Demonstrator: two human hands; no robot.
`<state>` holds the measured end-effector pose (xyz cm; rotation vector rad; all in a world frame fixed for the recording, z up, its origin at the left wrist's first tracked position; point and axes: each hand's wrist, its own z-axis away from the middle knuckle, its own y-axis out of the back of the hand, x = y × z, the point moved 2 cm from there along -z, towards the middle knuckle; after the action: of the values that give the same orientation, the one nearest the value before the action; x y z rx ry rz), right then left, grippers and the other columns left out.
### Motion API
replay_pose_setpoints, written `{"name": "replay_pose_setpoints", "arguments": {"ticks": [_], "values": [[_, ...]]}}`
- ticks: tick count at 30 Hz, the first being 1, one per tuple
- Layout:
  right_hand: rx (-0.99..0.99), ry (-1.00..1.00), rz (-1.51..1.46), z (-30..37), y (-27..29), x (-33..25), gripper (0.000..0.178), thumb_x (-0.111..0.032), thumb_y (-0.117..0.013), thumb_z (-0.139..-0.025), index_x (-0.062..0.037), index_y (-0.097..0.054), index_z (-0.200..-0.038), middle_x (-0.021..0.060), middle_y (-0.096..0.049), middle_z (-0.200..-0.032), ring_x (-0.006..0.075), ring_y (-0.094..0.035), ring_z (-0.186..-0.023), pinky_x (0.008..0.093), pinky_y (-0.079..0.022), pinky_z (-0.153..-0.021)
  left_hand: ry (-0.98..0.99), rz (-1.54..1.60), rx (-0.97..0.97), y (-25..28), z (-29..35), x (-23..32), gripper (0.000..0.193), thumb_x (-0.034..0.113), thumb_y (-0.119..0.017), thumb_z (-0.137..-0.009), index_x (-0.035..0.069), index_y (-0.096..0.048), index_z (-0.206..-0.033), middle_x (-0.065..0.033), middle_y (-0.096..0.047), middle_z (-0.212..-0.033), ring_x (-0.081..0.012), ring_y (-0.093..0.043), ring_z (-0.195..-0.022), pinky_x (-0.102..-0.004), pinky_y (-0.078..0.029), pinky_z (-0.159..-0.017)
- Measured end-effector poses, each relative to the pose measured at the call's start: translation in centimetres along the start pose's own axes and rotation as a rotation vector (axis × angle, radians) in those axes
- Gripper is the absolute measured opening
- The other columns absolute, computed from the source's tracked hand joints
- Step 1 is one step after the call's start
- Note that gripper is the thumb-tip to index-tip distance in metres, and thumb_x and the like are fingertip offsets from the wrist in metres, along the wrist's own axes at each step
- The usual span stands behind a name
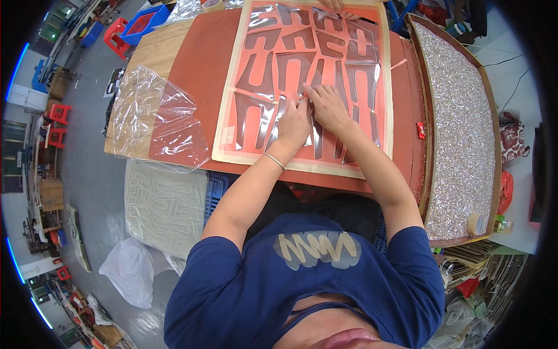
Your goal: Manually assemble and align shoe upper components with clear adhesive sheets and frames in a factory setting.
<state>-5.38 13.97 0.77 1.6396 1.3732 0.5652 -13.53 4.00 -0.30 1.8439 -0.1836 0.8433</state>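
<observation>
A flat orange board with a cream border [224, 152] lies on the table in front of me. Clear plastic pieces [251, 125] with elongated cutouts cover its face, some of them glossy with reflections. My left hand [294, 123] rests on the lower middle of the board, its fingers bunched together over the plastic. Close beside it, my right hand [330, 109] reaches in with bent fingers, thumb and index nearly meeting the left fingertips. Both hands are closed, but whatever sits between the fingers is too small or hidden to make out.
Another person's hands [332, 5] touch the board's far edge. Crumpled clear film [174, 131] overhangs the table at left. On the right stands a long tray of glittery silver material [459, 128] with a tape roll [475, 223]. A stack of clear sheets [165, 209] sits below left.
</observation>
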Motion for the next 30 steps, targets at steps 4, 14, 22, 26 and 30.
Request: {"name": "replay_pose_setpoints", "arguments": {"ticks": [4, 14, 22, 26, 30], "values": [[-0.025, 0.081, 0.071, 0.0, -0.3, 0.8, 0.026, -0.009, -0.055, -0.078, -0.0032, -0.059, -0.103, 0.0093, -0.056, -0.090, 0.0263, -0.052, -0.091, 0.0394, -0.039, -0.085, 0.003, -0.006, -0.004, -0.1, -0.2, -0.3, 0.030, 0.017, -0.057, -0.087, 0.002, -0.056, -0.112, -0.0177, -0.053, -0.097, -0.0372, -0.058, -0.084, -0.0457, -0.048, -0.072], [-0.112, -0.237, -0.075, -0.6, -1.2, 1.9, 0.020, -0.015, -0.064, -0.076, -0.0054, -0.057, -0.092, 0.0121, -0.057, -0.086, 0.0304, -0.054, -0.086, 0.0384, -0.040, -0.078, -0.303, -0.047, 0.171, 0.1, -2.8, -1.6, 0.028, 0.010, -0.055, -0.083, -0.002, -0.056, -0.108, -0.0186, -0.051, -0.111, -0.0338, -0.051, -0.100, -0.0421, -0.042, -0.087], [0.051, -0.044, -0.009, -0.5, -0.7, 2.0, 0.035, -0.015, -0.058, -0.082, -0.0018, -0.055, -0.115, 0.0143, -0.055, -0.120, 0.0317, -0.047, -0.117, 0.0523, -0.032, -0.098, -0.414, -0.183, 0.156, -0.4, -2.5, -1.3, 0.036, 0.006, -0.053, -0.079, -0.002, -0.056, -0.114, -0.0123, -0.053, -0.126, -0.0283, -0.050, -0.103, -0.0399, -0.039, -0.091], [-0.201, -0.021, 0.109, 0.0, -1.4, 2.4, 0.043, -0.021, -0.047, -0.090, -0.0015, -0.048, -0.128, 0.0103, -0.046, -0.136, 0.0290, -0.033, -0.133, 0.0593, -0.018, -0.107, -0.426, -0.140, 0.150, -0.3, -2.5, -1.4, 0.037, 0.006, -0.055, -0.077, -0.002, -0.058, -0.113, -0.0116, -0.057, -0.120, -0.0270, -0.050, -0.103, -0.0391, -0.039, -0.091], [-0.292, 0.017, 0.181, -0.1, -1.0, 2.8, 0.046, -0.029, -0.044, -0.092, -0.0015, -0.048, -0.129, 0.0106, -0.045, -0.138, 0.0284, -0.029, -0.136, 0.0613, -0.014, -0.107, -0.457, -0.116, 0.171, -0.3, -2.5, -1.6, 0.036, 0.007, -0.057, -0.075, -0.003, -0.060, -0.109, -0.0115, -0.060, -0.116, -0.0264, -0.051, -0.102, -0.0388, -0.039, -0.091]]}}
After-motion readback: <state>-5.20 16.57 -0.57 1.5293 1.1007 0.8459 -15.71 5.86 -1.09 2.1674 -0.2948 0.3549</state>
